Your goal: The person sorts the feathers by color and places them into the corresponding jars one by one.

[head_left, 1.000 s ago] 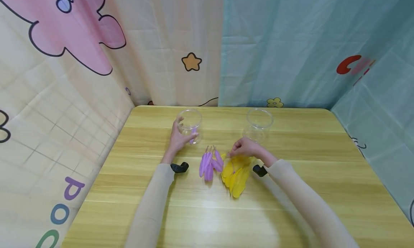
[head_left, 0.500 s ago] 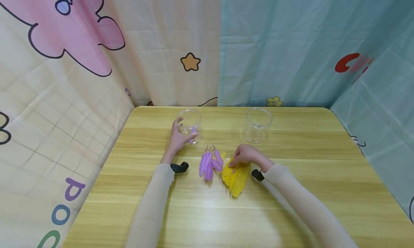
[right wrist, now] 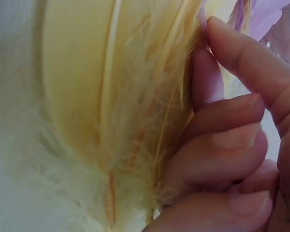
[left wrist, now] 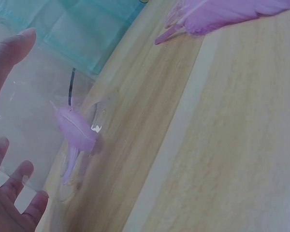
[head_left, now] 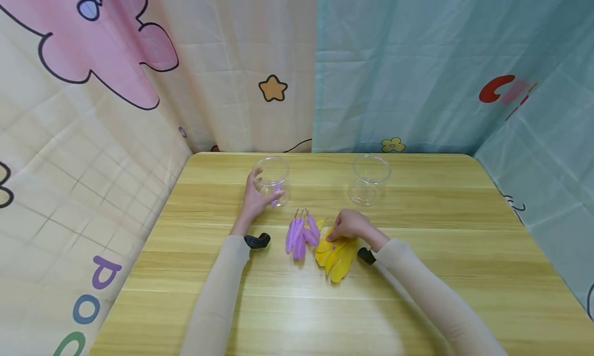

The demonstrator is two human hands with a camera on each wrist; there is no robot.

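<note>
My left hand [head_left: 254,197] is around a clear cup [head_left: 274,162], thumb on the near side and fingers on the far side. Inside that cup stand purple feathers [left wrist: 75,128]. Over a pile of yellow feathers [head_left: 341,260] is my right hand [head_left: 351,224]. In the right wrist view its thumb and forefinger pinch the thin shaft of a purple feather [right wrist: 203,26] among the yellow ones; the hand and pile hide much of it. A small fan of loose purple feathers [head_left: 299,237] lies on the table left of the yellow pile.
A second clear cup [head_left: 368,193] stands at the back right of the wooden table [head_left: 441,206]. Printed curtains [head_left: 394,87] hang behind the table and along its sides. A black wrist camera [head_left: 257,240] juts from the left cuff.
My right hand has come slightly nearer over the yellow feathers, uncovering the right cup's base. Some yellow feathers have shifted slightly. My left hand has stayed at its cup.
</note>
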